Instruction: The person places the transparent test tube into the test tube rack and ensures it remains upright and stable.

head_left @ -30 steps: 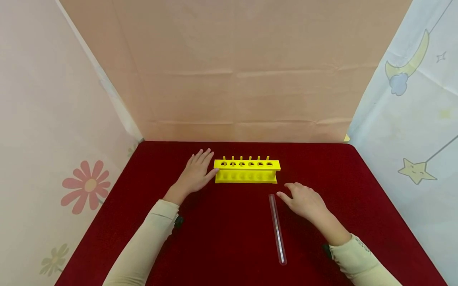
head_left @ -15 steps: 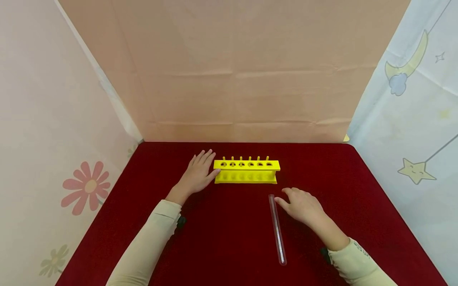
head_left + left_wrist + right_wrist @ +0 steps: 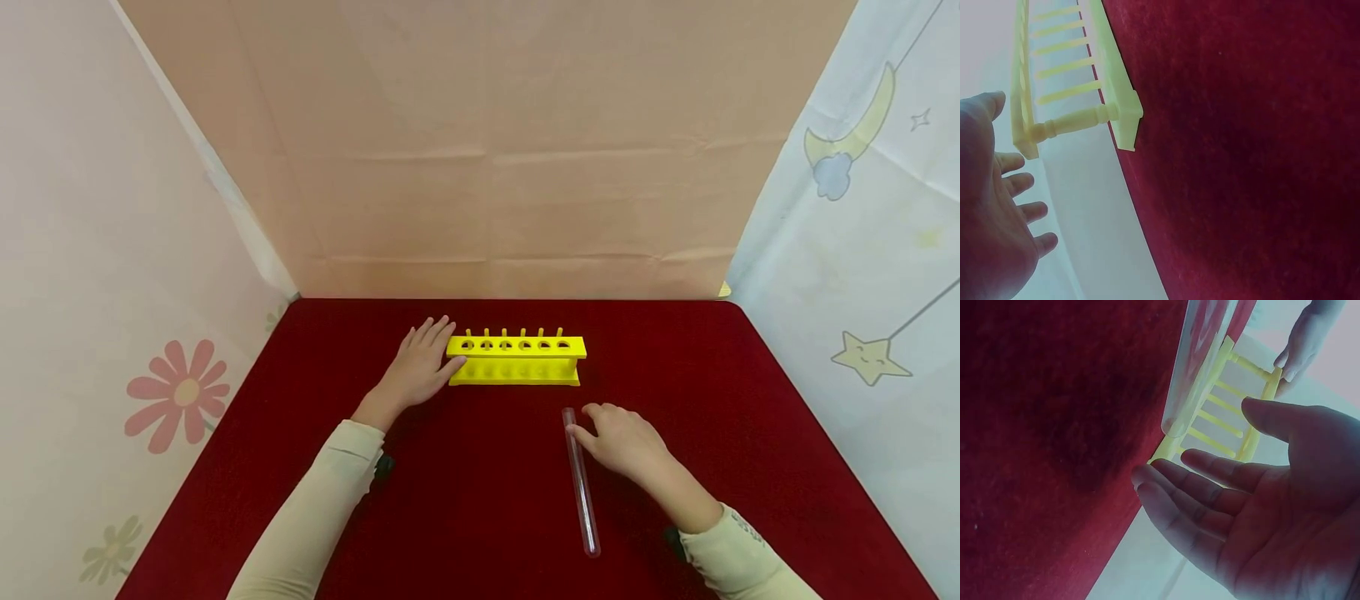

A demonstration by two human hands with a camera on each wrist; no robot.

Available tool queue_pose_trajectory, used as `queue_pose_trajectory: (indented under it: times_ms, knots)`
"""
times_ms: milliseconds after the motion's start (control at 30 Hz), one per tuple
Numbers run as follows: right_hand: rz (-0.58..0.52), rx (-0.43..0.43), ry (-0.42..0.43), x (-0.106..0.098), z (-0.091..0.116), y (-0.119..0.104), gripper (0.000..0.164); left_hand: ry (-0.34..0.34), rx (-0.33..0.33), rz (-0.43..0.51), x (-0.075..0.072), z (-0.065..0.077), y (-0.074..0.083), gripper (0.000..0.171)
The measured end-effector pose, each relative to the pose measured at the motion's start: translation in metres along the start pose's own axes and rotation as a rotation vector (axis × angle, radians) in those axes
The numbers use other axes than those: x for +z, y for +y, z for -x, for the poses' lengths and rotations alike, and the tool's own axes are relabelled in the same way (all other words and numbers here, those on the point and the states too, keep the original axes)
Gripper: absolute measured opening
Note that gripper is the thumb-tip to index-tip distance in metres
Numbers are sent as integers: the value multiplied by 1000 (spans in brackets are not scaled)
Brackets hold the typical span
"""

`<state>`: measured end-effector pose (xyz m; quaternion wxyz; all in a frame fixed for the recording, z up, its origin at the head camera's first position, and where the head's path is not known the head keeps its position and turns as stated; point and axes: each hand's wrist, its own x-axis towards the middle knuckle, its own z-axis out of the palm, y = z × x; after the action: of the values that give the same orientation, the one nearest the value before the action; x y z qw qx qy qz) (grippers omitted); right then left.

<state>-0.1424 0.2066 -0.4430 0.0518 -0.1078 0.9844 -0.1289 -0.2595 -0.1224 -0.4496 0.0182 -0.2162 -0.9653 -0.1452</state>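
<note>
A yellow test tube rack [image 3: 516, 354] stands near the back of the red cloth, with its row of holes facing up and pegs behind. Spread around its left end is my left hand [image 3: 416, 368]; in the left wrist view the fingers look straight and the thumb lies close to the rack's top plate [image 3: 1021, 134]. A clear glass test tube [image 3: 582, 496] lies lengthwise on the cloth, in front of the rack's right end. My right hand [image 3: 628, 443] hovers over the tube's far end, fingers slightly bent and thumb apart; contact cannot be made out.
The red cloth [image 3: 480, 517] covers the table. A plain tan sheet [image 3: 487, 167] hangs behind it. Printed sheets stand at the left, with a flower [image 3: 187, 392], and at the right, with a star [image 3: 870, 357].
My right hand has moved left and toward me, until its thumb is over the test tube's far end. The left hand has edged right against the rack's end. Rack and tube stay put.
</note>
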Motion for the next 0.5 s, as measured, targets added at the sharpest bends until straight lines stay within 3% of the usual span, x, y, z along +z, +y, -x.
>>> queue_pose_trajectory:
  times_ms: [500]
  knots:
    - [-16,41,-60,2,4,-6,37,-17,-4,-14,4,-6,3,74]
